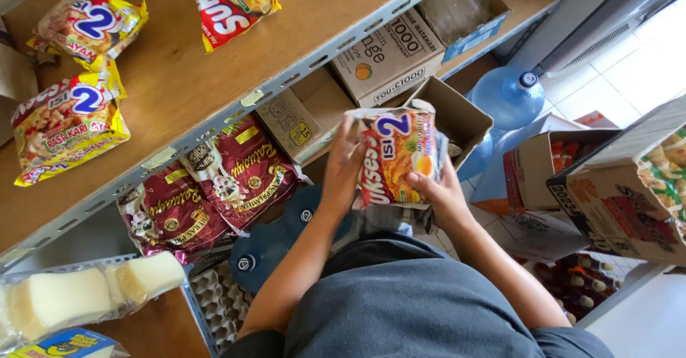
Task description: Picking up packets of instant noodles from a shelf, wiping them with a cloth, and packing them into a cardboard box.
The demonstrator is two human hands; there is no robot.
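Note:
I hold a stack of instant noodle packets (pixel 397 156), red and orange, in front of my chest with both hands. My left hand (pixel 343 163) grips the stack's left edge and my right hand (pixel 441 195) holds its lower right side. Behind the packets an open cardboard box (pixel 457 115) rests on the lower shelf level. On the wooden shelf top (pixel 179 65) lie similar noodle packets: two yellow ones (pixel 91 26) (pixel 68 126) at the left and a red one (pixel 229 4) at the top.
Dark red bags (pixel 207 197) sit under the metal shelf rail (pixel 300 72). Cardboard boxes (pixel 389 58), blue water jugs (pixel 509 97) (pixel 268 251), a wrapped pale block (pixel 78 294), egg trays (pixel 218 301) and an open carton (pixel 614 201) of goods surround me. White tiled floor lies at the right.

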